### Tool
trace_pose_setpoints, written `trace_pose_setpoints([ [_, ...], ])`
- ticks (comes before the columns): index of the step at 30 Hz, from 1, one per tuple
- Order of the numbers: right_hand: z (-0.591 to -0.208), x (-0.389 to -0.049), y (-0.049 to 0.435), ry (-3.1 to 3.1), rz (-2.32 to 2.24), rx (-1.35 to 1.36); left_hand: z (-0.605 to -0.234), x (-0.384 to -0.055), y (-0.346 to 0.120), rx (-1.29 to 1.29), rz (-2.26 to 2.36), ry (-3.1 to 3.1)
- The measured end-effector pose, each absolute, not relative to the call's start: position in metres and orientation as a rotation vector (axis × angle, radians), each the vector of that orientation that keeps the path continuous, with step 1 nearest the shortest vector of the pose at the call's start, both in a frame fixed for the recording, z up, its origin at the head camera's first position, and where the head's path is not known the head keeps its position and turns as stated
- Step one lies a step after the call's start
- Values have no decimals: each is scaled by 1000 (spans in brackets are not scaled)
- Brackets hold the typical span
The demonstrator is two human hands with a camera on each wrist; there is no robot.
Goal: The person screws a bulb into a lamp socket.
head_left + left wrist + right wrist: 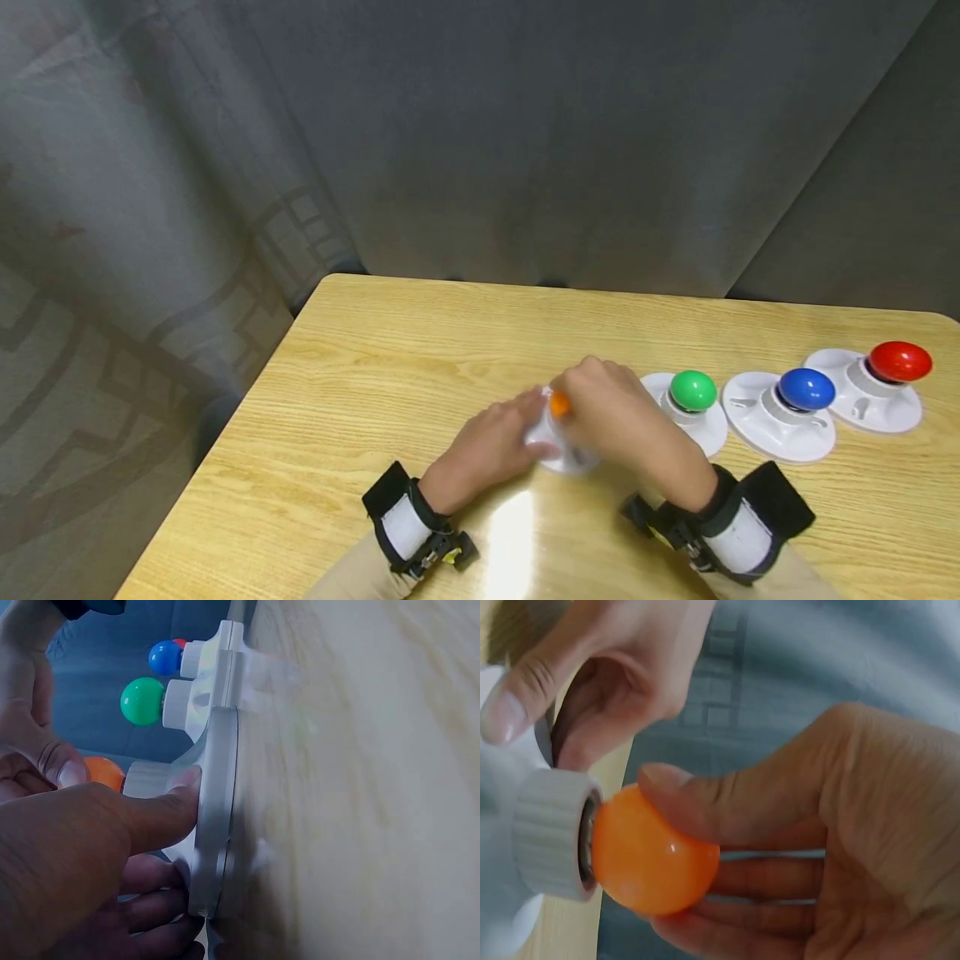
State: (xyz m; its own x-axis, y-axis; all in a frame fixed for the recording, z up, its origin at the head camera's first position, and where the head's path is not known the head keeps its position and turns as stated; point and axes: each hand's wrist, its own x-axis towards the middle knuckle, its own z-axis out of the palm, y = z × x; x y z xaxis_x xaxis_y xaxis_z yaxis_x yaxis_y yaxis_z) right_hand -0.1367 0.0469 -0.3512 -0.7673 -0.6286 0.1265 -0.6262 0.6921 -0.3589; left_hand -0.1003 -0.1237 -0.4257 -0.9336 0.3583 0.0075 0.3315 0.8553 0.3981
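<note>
An orange light bulb [656, 851] sits at the mouth of a white lamp socket on a round base [543, 429]. Thumb and fingers of my right hand [611, 412] pinch the bulb; a bit of its metal end shows at the socket's rim in the right wrist view. My left hand [491, 442] grips the edge of the base, thumb on top and fingers at the far side, as the left wrist view shows. In the head view my right hand hides most of the bulb.
To the right stand white bases holding a green bulb [693, 391], a blue bulb [807, 389] and a red bulb [900, 362]. All are on the wooden table [420, 350]. A grey curtain [525, 150] hangs behind the table's far edge.
</note>
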Motion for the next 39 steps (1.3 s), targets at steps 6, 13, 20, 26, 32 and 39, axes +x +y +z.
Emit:
trace_pose_setpoints([
  [6, -352, -132, 39, 2988, -568, -908, -428, -100, -124, 554, 639, 2971],
  [13, -355, -127, 33, 3018, -598, -732, -429, -101, -125, 570, 693, 2978],
  [20, -361, -128, 29, 3047, -621, -725, -431, -106, -128, 519, 702, 2982],
  [26, -367, -129, 26, 3085, -566, -708, -435, -107, -129, 491, 786, 2953],
  [32, -368, -128, 25, 3098, -536, -680, -436, -107, -129, 455, 787, 2931],
  [39, -371, -131, 30, 3071, -571, -885, -439, -109, -136, 502, 709, 2967],
])
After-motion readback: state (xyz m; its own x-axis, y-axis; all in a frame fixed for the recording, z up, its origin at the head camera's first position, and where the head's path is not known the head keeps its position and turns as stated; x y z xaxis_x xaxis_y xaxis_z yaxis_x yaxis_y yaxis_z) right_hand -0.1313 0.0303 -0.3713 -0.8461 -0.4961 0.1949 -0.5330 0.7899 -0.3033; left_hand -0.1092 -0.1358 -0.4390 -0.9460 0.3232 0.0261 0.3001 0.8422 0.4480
